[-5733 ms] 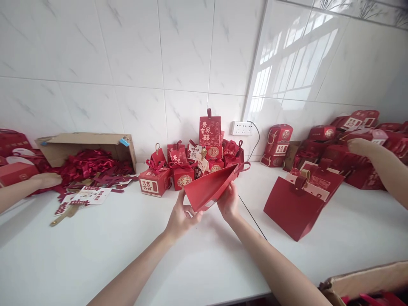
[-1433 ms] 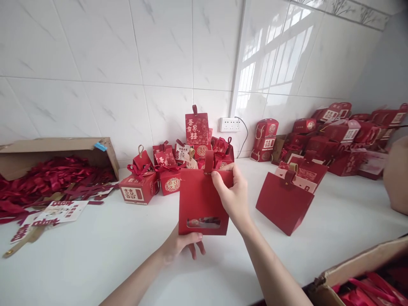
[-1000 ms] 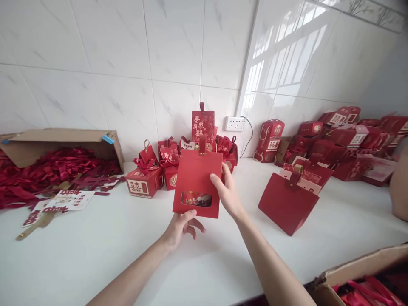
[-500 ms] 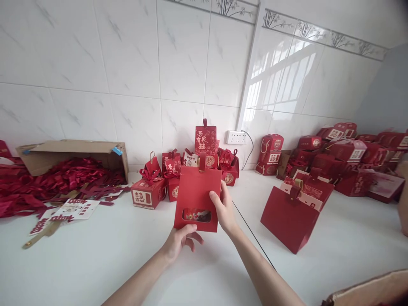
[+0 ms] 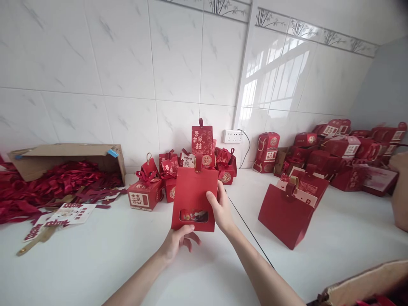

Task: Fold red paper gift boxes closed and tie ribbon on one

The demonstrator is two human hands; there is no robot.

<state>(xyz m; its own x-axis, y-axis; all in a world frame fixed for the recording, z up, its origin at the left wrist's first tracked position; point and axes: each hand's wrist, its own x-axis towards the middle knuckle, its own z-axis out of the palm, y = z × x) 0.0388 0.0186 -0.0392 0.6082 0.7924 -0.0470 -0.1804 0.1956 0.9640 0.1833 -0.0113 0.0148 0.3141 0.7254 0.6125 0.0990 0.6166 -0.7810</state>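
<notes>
I hold a flat red gift box [image 5: 194, 193] upright above the white counter [image 5: 95, 263]; it has a small clear window near its bottom and a strap tab on top. My left hand [image 5: 178, 239] pinches its bottom edge from below. My right hand [image 5: 219, 207] grips its right side, thumb on the front. Both hands are closed on the box. Behind it, against the wall, stands a cluster of small red boxes [image 5: 178, 170] with ribbons.
A tipped cardboard box [image 5: 63, 155] spills red ribbons [image 5: 47, 185] at left, with printed tags [image 5: 68, 211] on the counter. A red folded box [image 5: 285, 212] stands at right before many red boxes [image 5: 344, 157]. Another person's arm [image 5: 400, 191] shows at the right edge. A carton edge [image 5: 360, 287] is bottom right.
The red box has stayed upright in my hands and shifted slightly lower and left. My right hand slid down from its top edge to its right side. The view tilted up.
</notes>
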